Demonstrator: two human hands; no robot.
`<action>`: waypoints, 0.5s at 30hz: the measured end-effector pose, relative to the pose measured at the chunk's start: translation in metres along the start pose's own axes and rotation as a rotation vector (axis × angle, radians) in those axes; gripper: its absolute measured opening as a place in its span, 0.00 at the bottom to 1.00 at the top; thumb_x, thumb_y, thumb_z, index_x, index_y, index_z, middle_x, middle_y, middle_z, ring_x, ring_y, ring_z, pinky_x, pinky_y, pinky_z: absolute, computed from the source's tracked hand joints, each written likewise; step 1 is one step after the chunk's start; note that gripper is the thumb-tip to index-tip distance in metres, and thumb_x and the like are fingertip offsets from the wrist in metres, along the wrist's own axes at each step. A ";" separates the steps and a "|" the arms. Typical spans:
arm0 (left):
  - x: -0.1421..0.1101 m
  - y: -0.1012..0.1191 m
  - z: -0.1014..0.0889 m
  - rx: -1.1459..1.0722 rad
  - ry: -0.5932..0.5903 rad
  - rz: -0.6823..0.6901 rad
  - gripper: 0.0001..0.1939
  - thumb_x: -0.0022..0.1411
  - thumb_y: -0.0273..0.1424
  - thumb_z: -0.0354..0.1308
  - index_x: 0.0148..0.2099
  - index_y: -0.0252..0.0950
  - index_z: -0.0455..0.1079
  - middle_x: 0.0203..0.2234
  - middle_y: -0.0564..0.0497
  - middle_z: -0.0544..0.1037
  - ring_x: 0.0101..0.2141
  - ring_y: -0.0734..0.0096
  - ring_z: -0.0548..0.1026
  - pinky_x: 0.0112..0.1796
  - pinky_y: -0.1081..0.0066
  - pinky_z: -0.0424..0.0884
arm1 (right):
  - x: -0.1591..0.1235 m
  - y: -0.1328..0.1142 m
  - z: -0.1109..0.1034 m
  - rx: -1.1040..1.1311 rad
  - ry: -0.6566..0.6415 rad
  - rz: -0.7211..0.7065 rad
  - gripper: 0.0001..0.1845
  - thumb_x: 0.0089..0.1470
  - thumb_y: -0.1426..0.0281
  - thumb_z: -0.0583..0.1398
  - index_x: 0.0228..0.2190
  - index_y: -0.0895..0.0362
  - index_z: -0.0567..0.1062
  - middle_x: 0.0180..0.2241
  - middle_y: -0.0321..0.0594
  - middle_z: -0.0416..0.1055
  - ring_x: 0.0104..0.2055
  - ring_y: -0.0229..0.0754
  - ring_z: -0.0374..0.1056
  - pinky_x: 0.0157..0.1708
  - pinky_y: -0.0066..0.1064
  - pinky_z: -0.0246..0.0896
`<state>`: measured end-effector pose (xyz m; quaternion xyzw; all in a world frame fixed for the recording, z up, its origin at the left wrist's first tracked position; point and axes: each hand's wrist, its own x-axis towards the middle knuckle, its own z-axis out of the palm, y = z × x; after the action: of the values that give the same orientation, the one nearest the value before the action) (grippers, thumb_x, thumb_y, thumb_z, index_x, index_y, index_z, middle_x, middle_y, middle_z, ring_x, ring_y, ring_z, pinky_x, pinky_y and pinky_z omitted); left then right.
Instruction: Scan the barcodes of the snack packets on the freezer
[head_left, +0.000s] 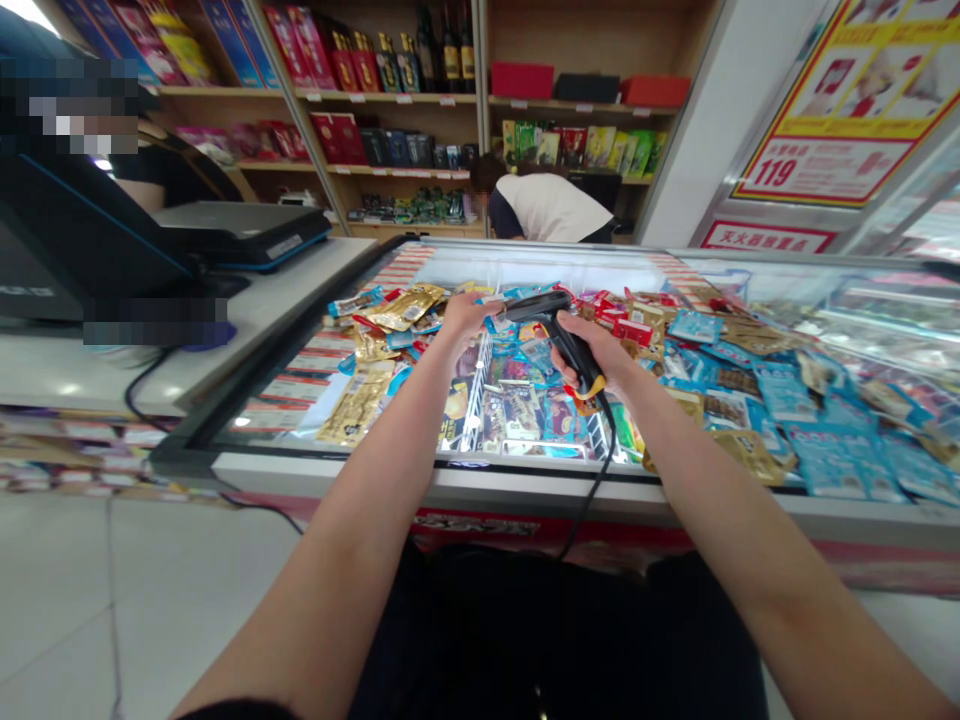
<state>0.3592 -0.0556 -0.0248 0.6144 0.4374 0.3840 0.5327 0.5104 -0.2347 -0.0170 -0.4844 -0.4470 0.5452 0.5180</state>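
My right hand (592,350) is wrapped round the handle of a black barcode scanner (574,350) with a yellow-tipped base. The scanner's head points left, close to the fingers of my left hand (466,318). Those fingers are closed on what looks like a small blue snack packet (492,324), mostly hidden by the hand. Both hands are above a glass-topped chest freezer (420,466). Gold packets (358,402) lie on the left of its top, and many blue packets (784,392) are piled on the right. Packets also show between my forearms, beside a white wire divider (478,390).
A cable (600,480) hangs from the scanner over the freezer's front edge. At left, a counter (300,285) holds a flat scale (247,225) and a dark screen (67,230). Behind the freezer, a person in white (551,205) bends down before stocked shelves (397,172). Another person stands far left.
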 end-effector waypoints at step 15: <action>0.002 -0.006 0.001 0.200 0.017 0.022 0.16 0.50 0.36 0.68 0.41 0.36 0.77 0.28 0.52 0.79 0.31 0.68 0.78 0.36 0.70 0.76 | 0.002 0.000 -0.002 0.020 0.002 0.006 0.28 0.56 0.46 0.63 0.39 0.59 0.73 0.17 0.35 0.70 0.12 0.35 0.61 0.09 0.26 0.57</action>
<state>0.3597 -0.0535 -0.0308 0.6660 0.4712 0.3493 0.4609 0.5121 -0.2332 -0.0178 -0.4811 -0.4395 0.5508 0.5215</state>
